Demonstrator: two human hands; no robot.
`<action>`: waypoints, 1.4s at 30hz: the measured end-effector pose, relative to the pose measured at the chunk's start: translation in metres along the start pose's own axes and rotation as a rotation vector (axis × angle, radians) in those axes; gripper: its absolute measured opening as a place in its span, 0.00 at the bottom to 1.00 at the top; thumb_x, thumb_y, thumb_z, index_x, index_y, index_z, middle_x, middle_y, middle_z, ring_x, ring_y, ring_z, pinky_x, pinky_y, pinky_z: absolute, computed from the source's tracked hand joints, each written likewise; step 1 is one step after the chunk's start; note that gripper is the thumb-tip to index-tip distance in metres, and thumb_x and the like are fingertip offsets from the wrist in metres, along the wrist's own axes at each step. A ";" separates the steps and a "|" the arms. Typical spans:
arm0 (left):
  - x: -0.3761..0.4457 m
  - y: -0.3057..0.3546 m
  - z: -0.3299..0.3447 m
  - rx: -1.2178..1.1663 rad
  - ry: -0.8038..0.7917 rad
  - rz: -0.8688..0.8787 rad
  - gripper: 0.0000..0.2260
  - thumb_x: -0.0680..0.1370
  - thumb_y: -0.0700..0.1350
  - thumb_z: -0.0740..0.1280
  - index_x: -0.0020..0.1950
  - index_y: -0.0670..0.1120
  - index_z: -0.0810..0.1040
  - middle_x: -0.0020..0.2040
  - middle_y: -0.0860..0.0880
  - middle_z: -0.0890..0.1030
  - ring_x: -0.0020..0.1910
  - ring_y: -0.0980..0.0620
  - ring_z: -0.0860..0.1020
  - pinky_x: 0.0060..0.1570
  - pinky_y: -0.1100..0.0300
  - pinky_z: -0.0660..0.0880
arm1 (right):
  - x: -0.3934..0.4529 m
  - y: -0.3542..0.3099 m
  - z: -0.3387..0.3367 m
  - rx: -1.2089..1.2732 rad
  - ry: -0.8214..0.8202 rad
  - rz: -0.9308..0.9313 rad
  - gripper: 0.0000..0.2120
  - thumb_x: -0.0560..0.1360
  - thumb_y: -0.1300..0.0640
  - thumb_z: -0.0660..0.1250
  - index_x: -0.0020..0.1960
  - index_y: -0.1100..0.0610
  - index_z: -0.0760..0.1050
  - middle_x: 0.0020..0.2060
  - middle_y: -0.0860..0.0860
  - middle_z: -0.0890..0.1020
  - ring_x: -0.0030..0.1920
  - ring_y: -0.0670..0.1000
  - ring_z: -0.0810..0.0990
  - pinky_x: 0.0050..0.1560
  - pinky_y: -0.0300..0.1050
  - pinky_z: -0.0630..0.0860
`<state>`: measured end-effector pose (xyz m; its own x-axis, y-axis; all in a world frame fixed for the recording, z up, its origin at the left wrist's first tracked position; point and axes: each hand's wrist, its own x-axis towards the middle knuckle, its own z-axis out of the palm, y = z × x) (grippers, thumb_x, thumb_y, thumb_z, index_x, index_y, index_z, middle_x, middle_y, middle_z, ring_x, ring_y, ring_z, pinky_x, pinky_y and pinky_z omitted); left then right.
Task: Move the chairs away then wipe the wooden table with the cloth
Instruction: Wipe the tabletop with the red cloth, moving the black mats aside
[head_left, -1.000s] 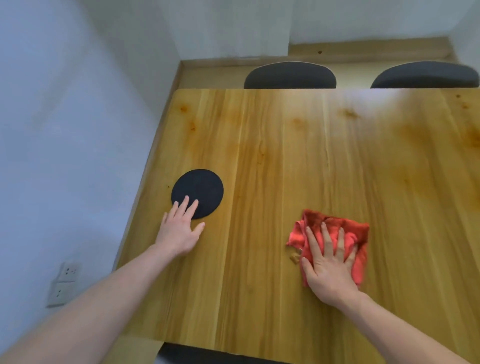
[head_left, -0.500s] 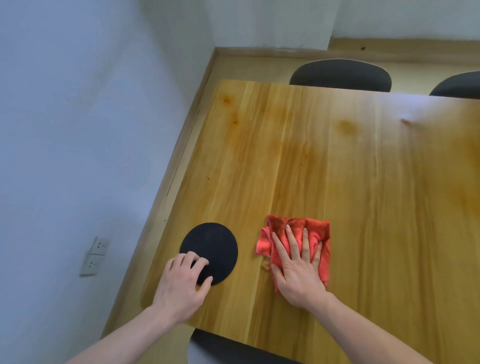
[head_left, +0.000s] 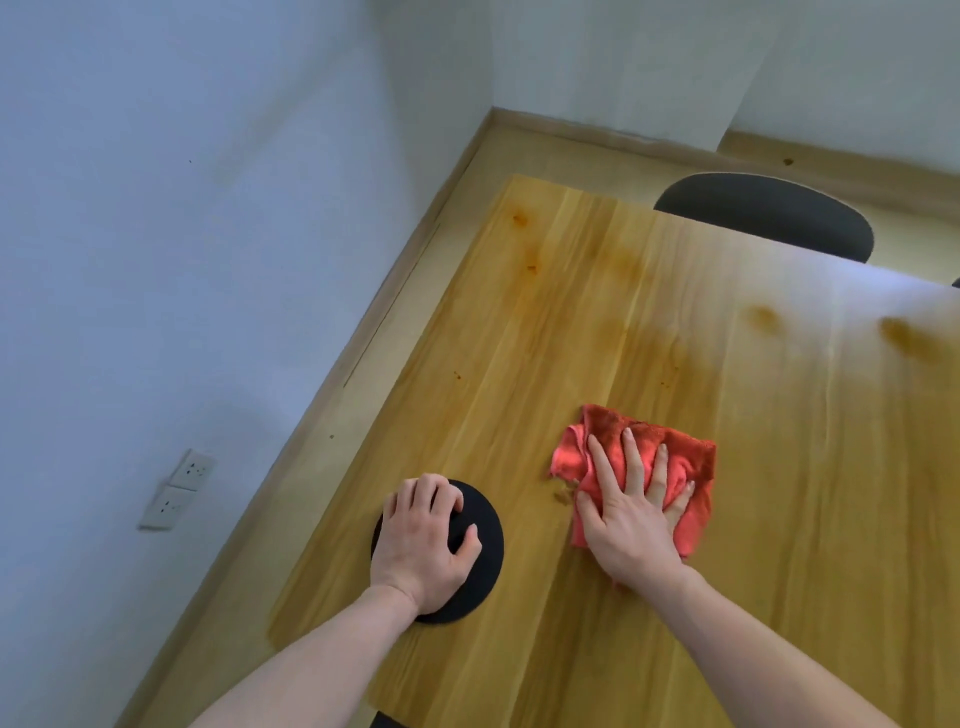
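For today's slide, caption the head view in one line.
Right hand presses red cloth on wooden table; left hand rests on black disc.

My left hand has slid from beside the black disc onto it, fingers curling, while my right hand drew the cloth nearer the disc.

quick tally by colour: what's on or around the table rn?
Red: 1, cloth
Black: 1, round mat
Dark grey: 1, chair back
Wood: 1, table
White: 2, wall sockets
Total: 6
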<state>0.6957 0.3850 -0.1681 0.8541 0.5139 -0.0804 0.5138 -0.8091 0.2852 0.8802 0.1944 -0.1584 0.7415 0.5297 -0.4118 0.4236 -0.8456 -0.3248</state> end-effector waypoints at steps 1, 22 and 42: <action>0.000 -0.001 0.001 -0.008 0.007 0.005 0.11 0.74 0.58 0.63 0.48 0.52 0.67 0.50 0.56 0.68 0.49 0.51 0.67 0.52 0.56 0.69 | 0.009 -0.007 0.000 -0.004 -0.004 0.004 0.32 0.82 0.37 0.49 0.79 0.31 0.35 0.79 0.42 0.29 0.76 0.55 0.21 0.72 0.71 0.25; 0.002 -0.004 0.010 -0.008 0.080 0.042 0.13 0.73 0.58 0.66 0.49 0.51 0.73 0.51 0.55 0.71 0.51 0.50 0.70 0.53 0.56 0.70 | 0.120 -0.143 0.018 -0.115 0.012 -0.545 0.29 0.83 0.41 0.50 0.82 0.37 0.47 0.83 0.44 0.44 0.81 0.56 0.33 0.77 0.69 0.35; 0.005 -0.006 0.008 -0.019 0.025 0.028 0.12 0.73 0.59 0.64 0.48 0.51 0.70 0.50 0.55 0.69 0.49 0.50 0.68 0.52 0.55 0.69 | 0.059 -0.007 -0.007 -0.058 0.201 -0.068 0.27 0.83 0.40 0.51 0.80 0.31 0.47 0.82 0.39 0.44 0.81 0.52 0.34 0.77 0.67 0.33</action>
<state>0.6975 0.3904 -0.1777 0.8658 0.4980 -0.0480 0.4875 -0.8182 0.3048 0.9244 0.2308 -0.1745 0.7967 0.5664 -0.2109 0.5009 -0.8140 -0.2939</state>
